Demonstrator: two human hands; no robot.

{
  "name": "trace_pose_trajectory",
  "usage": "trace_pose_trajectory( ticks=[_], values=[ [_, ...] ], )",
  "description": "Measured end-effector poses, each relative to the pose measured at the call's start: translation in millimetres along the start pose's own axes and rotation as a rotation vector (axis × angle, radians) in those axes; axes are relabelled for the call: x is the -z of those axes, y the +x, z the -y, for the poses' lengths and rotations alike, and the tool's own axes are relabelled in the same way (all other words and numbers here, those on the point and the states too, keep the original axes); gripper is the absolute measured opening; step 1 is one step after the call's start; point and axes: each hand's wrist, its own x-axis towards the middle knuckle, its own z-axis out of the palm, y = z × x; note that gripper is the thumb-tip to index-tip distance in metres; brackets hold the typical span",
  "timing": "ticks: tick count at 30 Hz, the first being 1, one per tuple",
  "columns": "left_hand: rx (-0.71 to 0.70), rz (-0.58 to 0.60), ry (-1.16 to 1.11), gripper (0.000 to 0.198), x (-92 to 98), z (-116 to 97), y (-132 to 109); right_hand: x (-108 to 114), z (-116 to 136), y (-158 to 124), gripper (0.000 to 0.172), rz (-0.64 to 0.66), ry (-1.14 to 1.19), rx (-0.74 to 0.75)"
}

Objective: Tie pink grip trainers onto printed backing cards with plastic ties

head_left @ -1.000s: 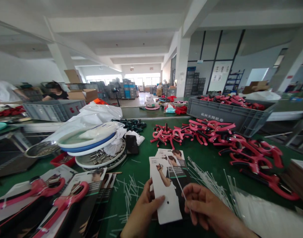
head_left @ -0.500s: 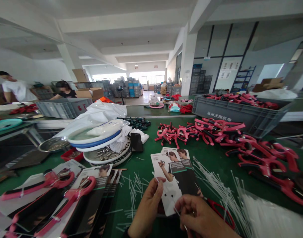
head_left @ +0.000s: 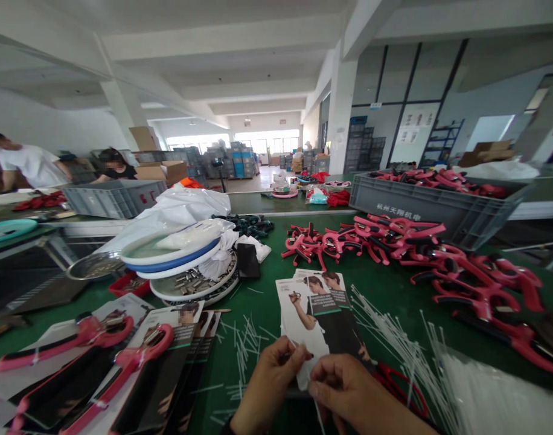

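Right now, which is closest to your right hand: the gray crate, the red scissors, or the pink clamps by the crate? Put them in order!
Starting from the right hand:

1. Red scissors: just to the hand's right, on the green table.
2. Pink clamps: straight ahead, in a heap on the table.
3. Gray crate: farthest, ahead and right, behind the clamps.

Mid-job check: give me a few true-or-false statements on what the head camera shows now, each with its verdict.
The left hand pinches a printed card: true.
Red-handled scissors lie close to the right hand: true.
The right hand holds a black phone: false; the phone lies on the green mat beside stacked round trays.
The grey crate holds blue parts: false; it holds pink-and-black plastic pieces.
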Motion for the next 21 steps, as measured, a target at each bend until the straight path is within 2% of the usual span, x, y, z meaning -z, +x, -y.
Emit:
trace_pose_trajectory(
  ticks=[3,6,12,16,21],
  values=[
    [-0.01,0.006,0.019,0.039,0.7,0,0,-2,1,2,0.02,-0.016,-0.026,-0.011],
    [0.044,-0.011,-0.053,0.041,0.6,0,0,-1,2,-3,0.016,-0.066,-0.068,-0.004],
    [0.144,-0.102,-0.232,0.041,-1.6,-7,-1,8,3,-17,0.009,-0.137,-0.365,0.083],
    [0.144,-0.134,-0.201,0.043,-2.9,-7,-1,7,-1,-18,0.009,-0.148,-0.453,0.064],
    [0.117,-0.147,-0.15,0.047,-3.4,-2,2,6,1,-19,0.01,-0.169,-0.45,0.097]
  ],
)
